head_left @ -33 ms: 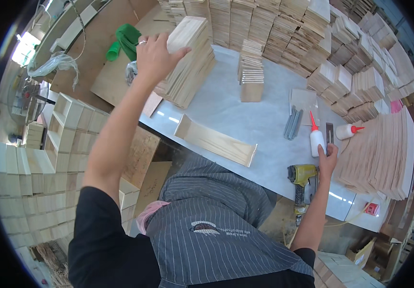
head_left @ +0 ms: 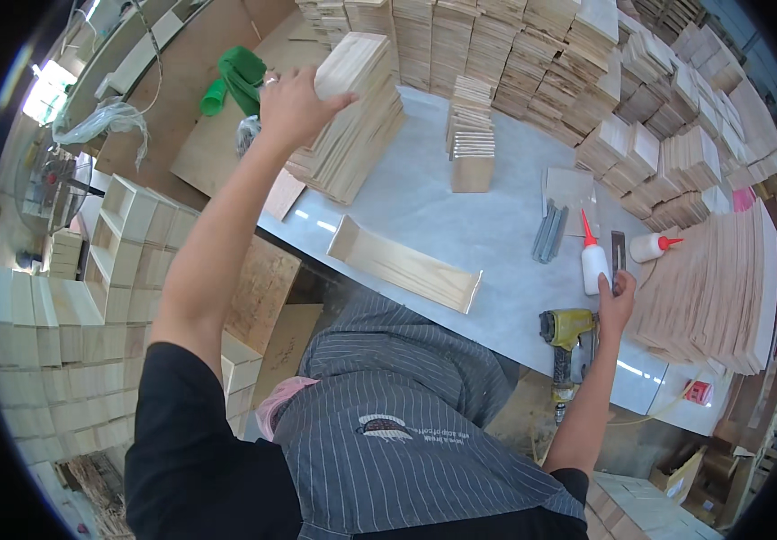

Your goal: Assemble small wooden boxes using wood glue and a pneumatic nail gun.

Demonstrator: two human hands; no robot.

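My left hand (head_left: 294, 106) reaches far forward and grips the top pale wooden board (head_left: 352, 63) of a leaning stack of boards (head_left: 352, 153) at the table's far left. My right hand (head_left: 616, 301) rests at the table's near right edge, fingers against the base of an upright white glue bottle (head_left: 593, 261) with a red tip and a dark flat strip (head_left: 618, 247). I cannot tell which of them it holds. A long shallow wooden tray (head_left: 404, 264) lies on the grey table (head_left: 496, 225) between my hands.
A yellow nail gun (head_left: 566, 328) hangs at the table edge below my right hand. A second glue bottle (head_left: 651, 245) lies on its side, with grey strips (head_left: 548, 231) nearby. Thin wood sheets (head_left: 721, 288) are piled right, small blocks (head_left: 471, 144) centre, wooden boxes (head_left: 46, 315) left.
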